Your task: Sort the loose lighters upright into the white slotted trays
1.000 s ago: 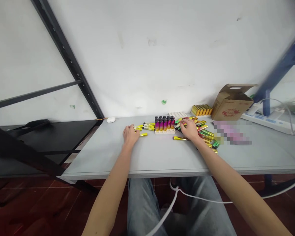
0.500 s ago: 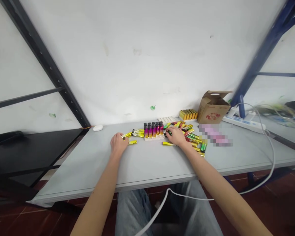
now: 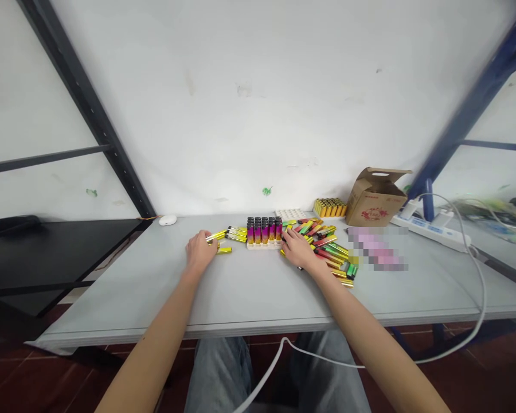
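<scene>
Purple-and-gold lighters (image 3: 264,230) with black tops stand upright in rows in a white holder tray (image 3: 264,246). My left hand (image 3: 200,251) lies on the table left of the tray, its fingers curled over the end of a yellow lighter (image 3: 216,236). Another yellow lighter (image 3: 225,250) lies beside the thumb. At the tray's right end is my right hand (image 3: 297,249), fingers bent and fingertips close against the last lighters; what they hold is hidden. A loose pile of red, green and gold lighters (image 3: 327,246) spreads to its right.
Along the wall stand a second holder (image 3: 288,213), a block of yellow lighters (image 3: 330,207) and an open cardboard box (image 3: 375,201). A power strip (image 3: 432,229) with white cables lies at right. A white case (image 3: 167,220) sits at back left. A pink blurred item (image 3: 376,246) lies right of the pile.
My right hand has moved left from the pile to the tray's right end. My left hand stays by the yellow lighters. The whole view has shifted slightly.
</scene>
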